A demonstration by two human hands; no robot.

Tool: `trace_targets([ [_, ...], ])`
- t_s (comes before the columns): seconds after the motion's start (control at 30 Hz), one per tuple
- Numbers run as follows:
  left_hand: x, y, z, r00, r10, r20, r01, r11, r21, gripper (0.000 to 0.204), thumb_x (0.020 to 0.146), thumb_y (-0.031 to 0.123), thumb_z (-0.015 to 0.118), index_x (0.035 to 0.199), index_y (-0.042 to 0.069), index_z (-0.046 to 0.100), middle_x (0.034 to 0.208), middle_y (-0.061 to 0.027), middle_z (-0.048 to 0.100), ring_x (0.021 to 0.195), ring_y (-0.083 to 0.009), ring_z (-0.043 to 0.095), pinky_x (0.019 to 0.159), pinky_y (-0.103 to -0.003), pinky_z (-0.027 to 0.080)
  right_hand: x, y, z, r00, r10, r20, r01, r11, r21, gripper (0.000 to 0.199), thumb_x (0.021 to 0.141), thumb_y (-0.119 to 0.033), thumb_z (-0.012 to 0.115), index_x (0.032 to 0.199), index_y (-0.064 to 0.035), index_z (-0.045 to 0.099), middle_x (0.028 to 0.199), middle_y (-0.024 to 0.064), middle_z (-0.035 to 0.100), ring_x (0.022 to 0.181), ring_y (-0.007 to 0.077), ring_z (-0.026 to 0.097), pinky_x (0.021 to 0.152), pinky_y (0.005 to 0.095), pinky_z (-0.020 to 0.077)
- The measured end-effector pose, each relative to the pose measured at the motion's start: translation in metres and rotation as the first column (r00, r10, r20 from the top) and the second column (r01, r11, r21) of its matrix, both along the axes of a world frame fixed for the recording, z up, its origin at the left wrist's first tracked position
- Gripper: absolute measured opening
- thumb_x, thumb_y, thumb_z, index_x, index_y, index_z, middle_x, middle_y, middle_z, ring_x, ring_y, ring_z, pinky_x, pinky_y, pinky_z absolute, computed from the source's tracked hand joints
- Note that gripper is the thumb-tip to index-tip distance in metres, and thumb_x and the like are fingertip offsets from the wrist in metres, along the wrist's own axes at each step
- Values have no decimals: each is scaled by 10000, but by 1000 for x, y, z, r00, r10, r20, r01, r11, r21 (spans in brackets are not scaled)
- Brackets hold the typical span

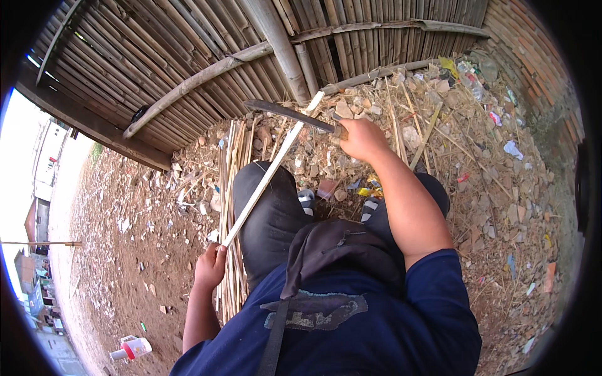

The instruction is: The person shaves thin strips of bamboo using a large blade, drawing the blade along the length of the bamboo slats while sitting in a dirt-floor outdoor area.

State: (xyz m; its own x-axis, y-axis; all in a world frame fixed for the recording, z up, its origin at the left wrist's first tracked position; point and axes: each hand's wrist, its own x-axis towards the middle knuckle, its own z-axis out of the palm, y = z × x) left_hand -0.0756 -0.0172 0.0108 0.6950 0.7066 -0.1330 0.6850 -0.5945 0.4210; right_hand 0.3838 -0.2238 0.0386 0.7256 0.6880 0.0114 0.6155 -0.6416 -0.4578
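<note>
A long pale bamboo strip (pixel 266 178) lies slanted across the person's left knee, its lower end gripped in the closed left hand (pixel 210 266). The right hand (pixel 360 139), fist closed on the handle, holds a dark machete (pixel 285 114) against the strip's upper end, so the cut looks barely started. A bundle of finished-looking strips (pixel 231 207) lies on the ground beside the knee, among rubble by the bamboo fence (pixel 188 56).

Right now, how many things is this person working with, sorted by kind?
Bamboo strip held in the left hand: 1
Long dark blade held in the right hand: 1
Bundle of split bamboo strips on the ground by the left knee: 1
Plastic bottle with a red band lying on the dirt: 1
Total: 4
</note>
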Motion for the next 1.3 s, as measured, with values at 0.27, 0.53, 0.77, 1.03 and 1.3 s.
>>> trace_targets([
  [0.27, 6, 11, 8, 991, -57, -120, 38, 986, -162, 501, 928, 400, 739, 1113, -52, 625, 795, -116, 705, 720, -202, 706, 686, -350, 550, 5, -3, -5, 1000, 8, 10, -8, 1000, 7, 504, 779, -212, 689, 1282, -181, 698, 1124, 164, 735, 1044, 351, 700, 900, 461, 566],
  [0.53, 5, 23, 2, 990, 8, -142, -117, 607, -786, 379, 1024, 345, 637, 1197, 7, 627, 763, -57, 696, 637, -124, 662, 589, -272, 521, 1, -1, -4, 1000, 1, 30, -2, 1000, 29, 412, 773, -205, 694, 1183, -183, 727, 1063, 161, 739, 992, 362, 706, 851, 477, 568],
  [0.77, -1, 16, 2, 986, -46, -163, -70, 767, -638, 326, 1034, 346, 630, 1157, 52, 697, 677, 64, 559, 590, -53, 488, 553, -266, 419, -10, 4, -3, 995, 92, 23, -94, 993, 71, 449, 769, -250, 746, 1204, -145, 714, 990, 180, 736, 937, 379, 708, 836, 490, 568],
  [1.03, -14, 1, -20, 998, 7, -58, -36, 861, -507, 243, 977, 267, 709, 877, 51, 659, 678, 87, 540, 632, -56, 464, 590, -286, 400, -23, 17, -14, 981, 174, 87, -182, 978, 101, 406, 761, -222, 705, 1165, -180, 728, 915, 154, 740, 892, 364, 716, 800, 491, 577],
  [1.3, 5, -11, -6, 991, 35, -131, -80, 931, -356, 402, 894, 377, 766, 875, -7, 648, 682, -75, 637, 649, -155, 582, 630, -370, 486, -29, 24, -15, 958, 245, 147, -258, 963, 77, 335, 779, -189, 698, 1113, -156, 696, 857, 129, 729, 840, 360, 720, 772, 502, 569],
])
